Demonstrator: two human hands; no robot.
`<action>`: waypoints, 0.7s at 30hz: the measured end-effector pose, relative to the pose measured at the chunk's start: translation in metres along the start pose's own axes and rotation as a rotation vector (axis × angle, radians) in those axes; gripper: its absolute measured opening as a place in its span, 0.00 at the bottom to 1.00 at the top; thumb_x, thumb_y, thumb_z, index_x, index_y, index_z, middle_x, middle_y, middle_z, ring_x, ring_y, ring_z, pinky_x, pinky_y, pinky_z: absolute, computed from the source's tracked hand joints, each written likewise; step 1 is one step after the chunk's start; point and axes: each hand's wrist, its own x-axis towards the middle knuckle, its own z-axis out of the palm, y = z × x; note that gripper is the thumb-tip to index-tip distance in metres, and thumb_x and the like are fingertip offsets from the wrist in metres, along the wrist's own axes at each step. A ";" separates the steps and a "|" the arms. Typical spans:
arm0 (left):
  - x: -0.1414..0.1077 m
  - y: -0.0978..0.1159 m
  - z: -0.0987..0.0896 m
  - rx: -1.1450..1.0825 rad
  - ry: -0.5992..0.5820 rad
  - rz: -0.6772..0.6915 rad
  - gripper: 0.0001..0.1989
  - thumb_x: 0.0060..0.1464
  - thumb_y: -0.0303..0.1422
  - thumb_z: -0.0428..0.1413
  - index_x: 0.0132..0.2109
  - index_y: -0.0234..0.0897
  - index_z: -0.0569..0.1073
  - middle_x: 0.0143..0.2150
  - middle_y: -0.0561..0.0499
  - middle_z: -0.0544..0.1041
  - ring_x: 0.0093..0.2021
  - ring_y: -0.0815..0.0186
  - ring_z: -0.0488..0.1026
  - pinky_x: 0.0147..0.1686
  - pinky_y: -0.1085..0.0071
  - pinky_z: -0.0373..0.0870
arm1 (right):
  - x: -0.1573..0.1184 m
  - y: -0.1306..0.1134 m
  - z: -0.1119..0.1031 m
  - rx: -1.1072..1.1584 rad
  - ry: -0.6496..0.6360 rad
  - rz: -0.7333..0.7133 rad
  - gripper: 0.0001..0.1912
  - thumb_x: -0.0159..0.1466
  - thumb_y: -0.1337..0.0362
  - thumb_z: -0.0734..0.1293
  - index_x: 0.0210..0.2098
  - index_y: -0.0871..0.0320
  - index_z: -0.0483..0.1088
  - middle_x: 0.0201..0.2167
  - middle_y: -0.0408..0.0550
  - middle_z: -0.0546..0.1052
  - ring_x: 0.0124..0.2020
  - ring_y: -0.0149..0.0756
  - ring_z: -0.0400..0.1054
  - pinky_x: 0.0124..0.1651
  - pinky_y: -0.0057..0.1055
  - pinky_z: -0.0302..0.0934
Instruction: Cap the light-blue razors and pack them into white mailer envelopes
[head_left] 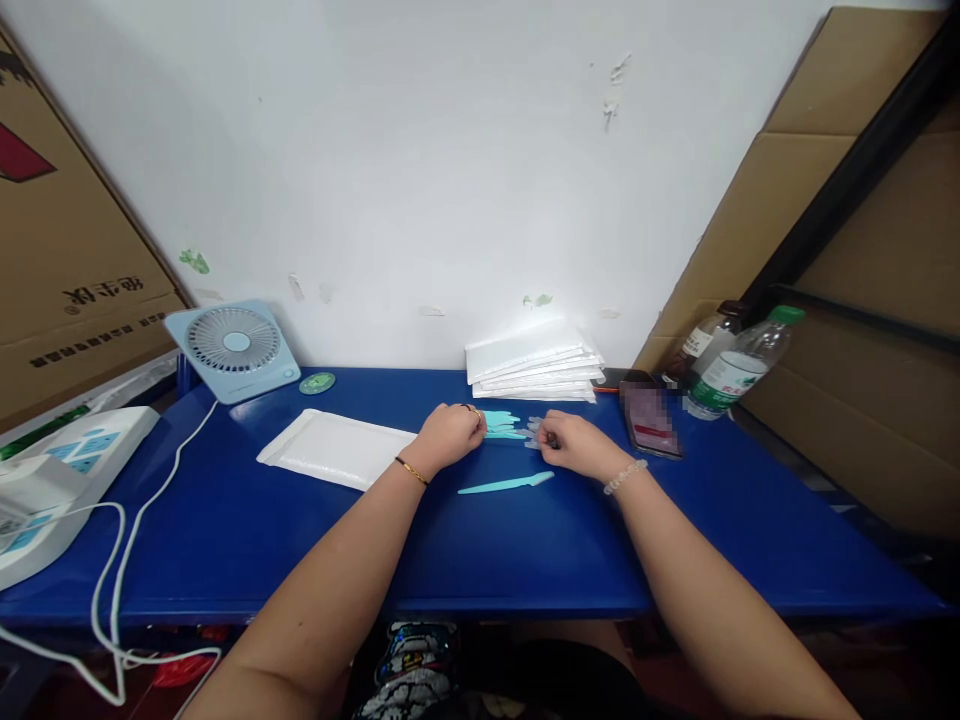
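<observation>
Where the white wall [360, 150] meets our blue table [525, 560], we have a stack of padded mailers [532, 362], with a single mailer [330, 450] well apart at left. Our left hand [452, 435] closes its fingers on a bunch of turquoise razors [499, 420] between our hands, while our right hand [574, 440] curls at their clear ends [532, 440], gripping or not, we cannot tell. We judge the bunching partly done, as one loose razor [502, 486] lies outside it, nearer us.
</observation>
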 end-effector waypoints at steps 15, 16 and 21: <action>-0.002 -0.004 0.002 -0.369 0.008 -0.081 0.10 0.58 0.34 0.45 0.35 0.37 0.68 0.31 0.49 0.75 0.30 0.66 0.70 0.30 0.73 0.62 | 0.007 0.010 0.001 0.938 0.303 0.293 0.20 0.51 0.52 0.73 0.35 0.62 0.73 0.26 0.48 0.75 0.24 0.32 0.68 0.28 0.30 0.65; -0.001 -0.005 0.003 -0.386 0.008 -0.084 0.10 0.58 0.35 0.45 0.35 0.37 0.68 0.31 0.49 0.75 0.29 0.66 0.70 0.29 0.73 0.62 | 0.008 0.010 0.002 0.972 0.299 0.308 0.20 0.50 0.51 0.73 0.33 0.62 0.73 0.25 0.48 0.75 0.24 0.31 0.68 0.27 0.29 0.65; -0.001 -0.004 0.002 -0.474 -0.001 -0.088 0.12 0.58 0.37 0.44 0.37 0.37 0.69 0.32 0.49 0.75 0.31 0.65 0.71 0.29 0.72 0.64 | 0.009 0.006 0.004 0.964 0.268 0.325 0.20 0.50 0.50 0.73 0.29 0.62 0.73 0.23 0.46 0.75 0.21 0.28 0.65 0.23 0.26 0.63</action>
